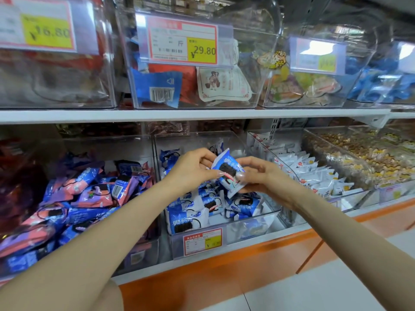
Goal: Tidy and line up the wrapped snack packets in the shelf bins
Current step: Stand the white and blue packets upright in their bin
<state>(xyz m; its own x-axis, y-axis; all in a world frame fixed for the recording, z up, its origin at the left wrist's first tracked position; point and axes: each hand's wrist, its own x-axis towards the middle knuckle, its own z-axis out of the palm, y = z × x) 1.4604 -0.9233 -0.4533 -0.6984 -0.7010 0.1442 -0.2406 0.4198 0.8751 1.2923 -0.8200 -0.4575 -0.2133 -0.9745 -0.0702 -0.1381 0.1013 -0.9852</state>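
A blue and white cookie packet (228,173) is held up over the middle clear bin (197,237) on the lower shelf. My left hand (193,168) pinches its upper left edge. My right hand (260,176) grips its lower right end. Below them, several more blue and white packets (190,216) lie loosely in that bin, some upright, some tipped. The back of the bin is partly hidden by my hands.
The left bin holds a heap of purple, pink and blue packets (85,194). To the right stand a bin of white packets (314,173) and bins of loose small snacks (368,153). Upper shelf bins (195,86) carry price tags. An orange shelf base (247,261) runs below.
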